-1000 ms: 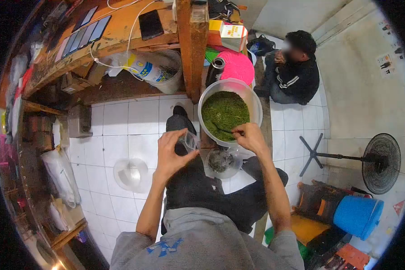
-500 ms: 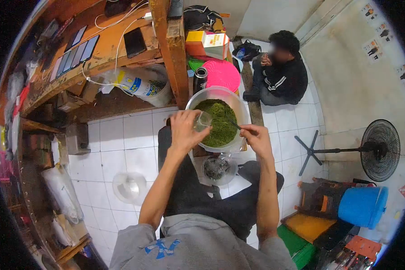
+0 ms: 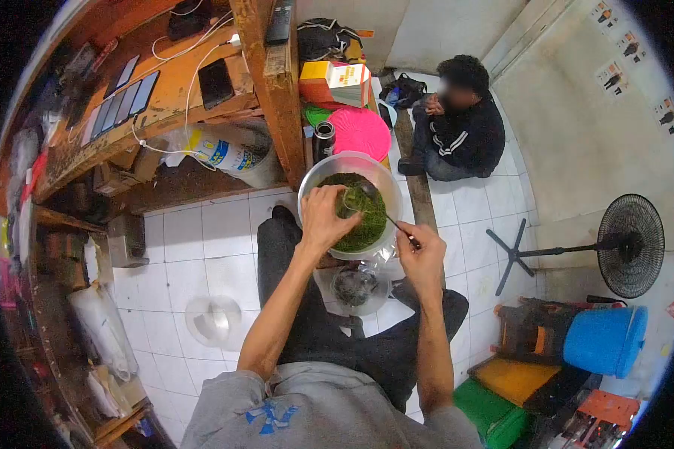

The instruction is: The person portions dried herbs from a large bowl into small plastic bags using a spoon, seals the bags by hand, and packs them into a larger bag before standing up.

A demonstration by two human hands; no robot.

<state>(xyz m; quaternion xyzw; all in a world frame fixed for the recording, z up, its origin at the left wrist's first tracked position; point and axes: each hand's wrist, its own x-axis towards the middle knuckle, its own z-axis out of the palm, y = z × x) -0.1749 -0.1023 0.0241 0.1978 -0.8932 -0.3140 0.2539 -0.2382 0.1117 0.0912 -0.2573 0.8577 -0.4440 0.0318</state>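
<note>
A large translucent bowl (image 3: pixel 391 179) in front of me holds a heap of finely chopped green leaves (image 3: pixel 361 238). My left hand (image 3: pixel 323 217) reaches over its left side, fingers closed round a small clear cup (image 3: pixel 350 199) just above the leaves. From the right, my right hand (image 3: pixel 422 251) grips the handle of a metal spoon (image 3: pixel 392 221). The spoon's head is at the leaves near the cup; how much lies in it I cannot tell. Nearer my legs stands a smaller clear tub (image 3: pixel 378 293) with crumpled clear plastic in it.
Beyond the bowl are a black flask (image 3: pixel 323 138), a pink lid (image 3: pixel 363 135) and a red-and-yellow box (image 3: pixel 337 81). Another person (image 3: pixel 464 123) sits on the floor. A fan (image 3: pixel 629 243) stands right; a wooden shelf (image 3: pixel 180 82) with phones is left. A translucent container (image 3: pixel 213 320) sits on the tiles.
My left hand has brought the cup a little to the right, lower over the leaves. My right hand has shifted slightly down, and the spoon's head now shows beside the cup.
</note>
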